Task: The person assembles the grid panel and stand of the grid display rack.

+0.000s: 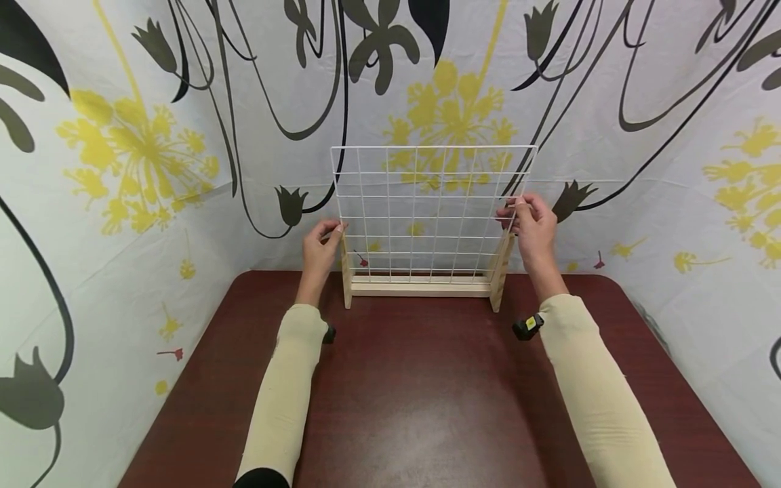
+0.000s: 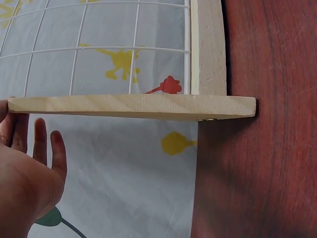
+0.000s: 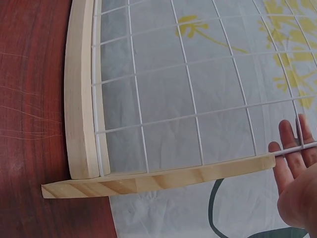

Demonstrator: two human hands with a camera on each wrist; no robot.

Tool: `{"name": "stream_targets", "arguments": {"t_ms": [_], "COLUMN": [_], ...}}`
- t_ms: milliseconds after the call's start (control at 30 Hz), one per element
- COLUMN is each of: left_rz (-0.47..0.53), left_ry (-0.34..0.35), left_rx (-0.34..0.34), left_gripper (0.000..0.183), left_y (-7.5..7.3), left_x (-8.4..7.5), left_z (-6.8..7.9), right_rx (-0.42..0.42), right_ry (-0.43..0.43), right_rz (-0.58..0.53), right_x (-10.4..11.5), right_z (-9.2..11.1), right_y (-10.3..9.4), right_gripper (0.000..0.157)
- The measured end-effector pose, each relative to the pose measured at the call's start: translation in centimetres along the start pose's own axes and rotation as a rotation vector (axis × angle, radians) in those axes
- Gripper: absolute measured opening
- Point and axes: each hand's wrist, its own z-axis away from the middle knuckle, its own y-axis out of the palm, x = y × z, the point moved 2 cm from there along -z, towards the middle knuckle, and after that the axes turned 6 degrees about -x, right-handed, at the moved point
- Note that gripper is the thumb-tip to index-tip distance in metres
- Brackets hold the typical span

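Observation:
A white wire grid (image 1: 427,196) stands upright in a pale wooden base (image 1: 421,290) with a short side post at each end. In the head view my left hand (image 1: 318,256) pinches the stand's left edge, at the tip of the left post (image 2: 133,105). My right hand (image 1: 537,230) holds the grid's right edge just above the right post (image 3: 163,182), thumb in front and fingers behind the wires. From the right wrist, fingers (image 3: 292,161) show around the edge wire. The left thumb is mostly cut off in the left wrist view.
The stand rests near the far edge of a dark red-brown table (image 1: 421,379). Behind and at both sides hangs a white cloth (image 1: 274,156) printed with flowers.

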Motion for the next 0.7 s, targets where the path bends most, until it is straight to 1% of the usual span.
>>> {"name": "stream_targets", "arguments": {"t_ms": [100,267,367,500,567,633,700], "left_rz": [0.002,0.000,0.000,-0.001,0.008,0.017,0.027], "left_ry": [-0.004,-0.020,-0.035,-0.054,-0.061,-0.061,-0.056], "left_rx": [0.002,0.006,0.005,-0.019,-0.023,-0.006,0.019], "left_gripper": [0.014,0.016,0.019,0.022,0.023,0.024,0.026], "left_y": [-0.2,-0.4,-0.4,-0.2,-0.2,0.0,0.0], "left_x": [-0.2,0.0,0.9,2.4,2.7,2.9,3.0], "left_z": [0.1,0.0,-0.4,-0.8,-0.8,-0.7,-0.6], "right_rx": [0.007,0.028,0.037,0.071,0.089,0.108,0.127], "right_ry": [0.001,0.010,0.012,-0.007,-0.016,-0.022,-0.033], "right_rz": [0.001,0.005,0.027,0.121,0.169,0.218,0.300], "right_x": [-0.2,-0.3,-0.5,-1.0,-1.3,-1.5,-1.6], "right_z": [0.1,0.1,0.2,0.0,-0.2,-0.4,-0.5], "right_y": [0.1,0.3,0.3,0.0,-0.4,-0.9,-1.3], "right_gripper": [0.032,0.034,0.036,0.040,0.041,0.043,0.046]}}
